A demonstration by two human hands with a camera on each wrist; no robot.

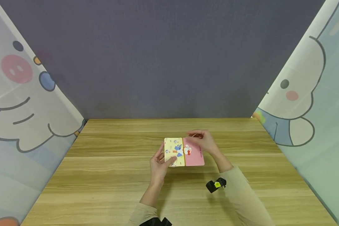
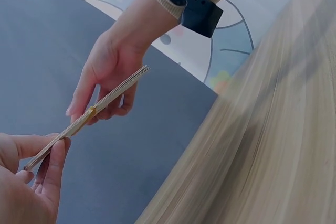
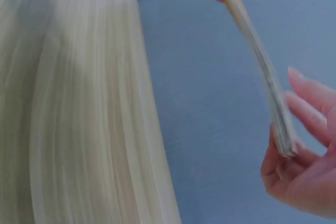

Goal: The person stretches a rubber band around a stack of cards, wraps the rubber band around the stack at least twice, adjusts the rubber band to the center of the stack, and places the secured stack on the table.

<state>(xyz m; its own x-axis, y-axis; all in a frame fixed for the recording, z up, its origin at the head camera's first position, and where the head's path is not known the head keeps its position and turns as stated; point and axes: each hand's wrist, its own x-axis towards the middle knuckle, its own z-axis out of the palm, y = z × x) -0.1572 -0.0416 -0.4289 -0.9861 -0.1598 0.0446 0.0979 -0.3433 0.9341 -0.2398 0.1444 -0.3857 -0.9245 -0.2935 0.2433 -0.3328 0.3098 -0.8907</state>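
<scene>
A thin stack of small booklets or cards [image 1: 196,157] is held above the table, with a yellow-orange band [image 1: 184,152] around its middle. Its visible face is pale yellow with blue drawings on the left and pink with a white rabbit on the right. My left hand [image 1: 158,166] pinches the yellow end, thumb on the face and fingers behind. Seen edge-on in the left wrist view, the stack [image 2: 116,91] slants between both hands. My right hand [image 1: 204,141] is at the upper edge of the pink half, digits on both sides; blur hides whether it grips.
The wood-grain table [image 1: 107,182] spreads below both hands. A dark grey panel [image 1: 169,62] stands along its far edge. Cartoon-printed curtains hang on the left [image 1: 31,125] and right [image 1: 322,163]. A black wrist camera [image 1: 213,185] is strapped near the right sleeve.
</scene>
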